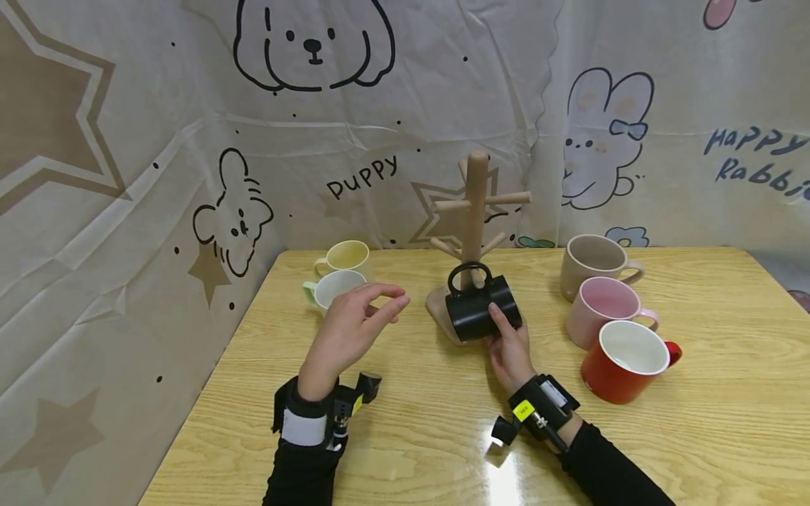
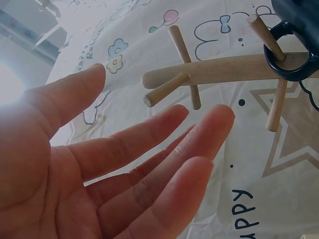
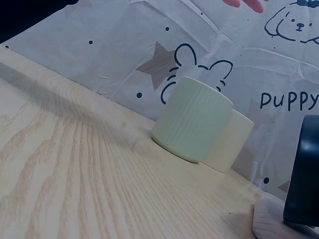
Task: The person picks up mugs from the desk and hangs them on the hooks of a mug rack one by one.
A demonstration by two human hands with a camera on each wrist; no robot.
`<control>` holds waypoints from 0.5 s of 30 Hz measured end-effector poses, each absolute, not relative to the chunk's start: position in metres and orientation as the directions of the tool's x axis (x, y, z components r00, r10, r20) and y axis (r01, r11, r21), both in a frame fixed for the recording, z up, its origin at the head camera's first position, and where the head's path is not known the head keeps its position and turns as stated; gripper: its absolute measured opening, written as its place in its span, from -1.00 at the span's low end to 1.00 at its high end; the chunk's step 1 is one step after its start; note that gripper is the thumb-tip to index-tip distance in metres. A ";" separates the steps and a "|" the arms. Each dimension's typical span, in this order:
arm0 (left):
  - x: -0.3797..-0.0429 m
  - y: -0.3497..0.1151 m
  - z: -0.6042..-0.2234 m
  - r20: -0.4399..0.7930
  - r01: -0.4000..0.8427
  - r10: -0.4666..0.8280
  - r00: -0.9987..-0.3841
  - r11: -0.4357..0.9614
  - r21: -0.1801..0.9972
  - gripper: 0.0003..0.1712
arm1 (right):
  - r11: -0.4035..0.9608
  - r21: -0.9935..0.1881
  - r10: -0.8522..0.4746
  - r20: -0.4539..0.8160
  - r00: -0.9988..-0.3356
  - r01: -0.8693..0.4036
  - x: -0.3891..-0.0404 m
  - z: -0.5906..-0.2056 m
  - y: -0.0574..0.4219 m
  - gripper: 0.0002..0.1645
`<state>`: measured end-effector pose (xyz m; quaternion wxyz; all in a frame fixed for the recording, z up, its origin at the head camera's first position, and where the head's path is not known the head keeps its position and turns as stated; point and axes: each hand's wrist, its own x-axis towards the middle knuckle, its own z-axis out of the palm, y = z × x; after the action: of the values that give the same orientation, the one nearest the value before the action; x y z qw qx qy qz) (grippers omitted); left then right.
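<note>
My right hand (image 1: 511, 351) grips a black mug (image 1: 477, 313) by its body, thumb on the near side. The mug lies tilted against the lower part of a wooden mug tree (image 1: 476, 211), handle upward. In the left wrist view, a lower peg (image 2: 264, 35) crosses the loop of the mug's handle (image 2: 298, 74); how deeply it is threaded I cannot tell. My left hand (image 1: 351, 327) hovers left of the tree with relaxed fingers and holds nothing. Most of the right hand is out of the right wrist view.
At the left back stand a yellow mug (image 1: 351, 256) and a pale green mug (image 3: 192, 119). To the right, a taupe mug (image 1: 585, 270), a pink mug (image 1: 601, 316) and a red mug (image 1: 616, 372) form a row. A printed cloth (image 1: 405, 91) hangs behind the wooden table (image 1: 418, 450).
</note>
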<state>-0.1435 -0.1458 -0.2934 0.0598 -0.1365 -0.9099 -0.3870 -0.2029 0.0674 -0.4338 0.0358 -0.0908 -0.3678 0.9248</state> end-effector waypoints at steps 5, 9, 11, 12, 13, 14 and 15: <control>-0.144 -0.146 -0.293 0.213 0.296 0.205 -0.955 0.662 0.688 -0.64 | -0.684 -0.728 0.145 -0.204 -0.968 0.051 -0.203 -0.430 0.070 -0.19; -0.144 -0.146 -0.293 0.209 0.292 0.204 -0.956 0.663 0.689 -0.63 | -0.683 -0.730 0.235 -0.235 -0.943 0.011 -0.203 -0.425 0.076 -0.11; -0.144 -0.147 -0.293 0.209 0.292 0.204 -0.956 0.666 0.687 -0.62 | -0.672 -0.738 0.317 -0.217 -0.923 -0.058 -0.204 -0.420 0.081 -0.15; -0.144 -0.147 -0.293 0.210 0.292 0.203 -0.956 0.668 0.685 -0.62 | -0.660 -0.745 0.364 -0.201 -0.910 -0.100 -0.204 -0.416 0.084 -0.17; -0.144 -0.148 -0.293 0.211 0.293 0.204 -0.956 0.668 0.684 -0.62 | -0.645 -0.752 0.405 -0.180 -0.896 -0.140 -0.204 -0.411 0.088 -0.19; -0.143 -0.148 -0.293 0.211 0.292 0.201 -0.956 0.671 0.682 -0.62 | -0.628 -0.759 0.434 -0.158 -0.887 -0.172 -0.204 -0.406 0.091 -0.20; -0.143 -0.149 -0.292 0.214 0.293 0.200 -0.956 0.672 0.680 -0.62 | -0.612 -0.765 0.457 -0.134 -0.879 -0.201 -0.204 -0.400 0.094 -0.22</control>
<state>-0.1432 -0.1488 -0.2923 0.0605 -0.1351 -0.9123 -0.3819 -0.2041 0.0945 -0.3998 0.1865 -0.1604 -0.3991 0.8833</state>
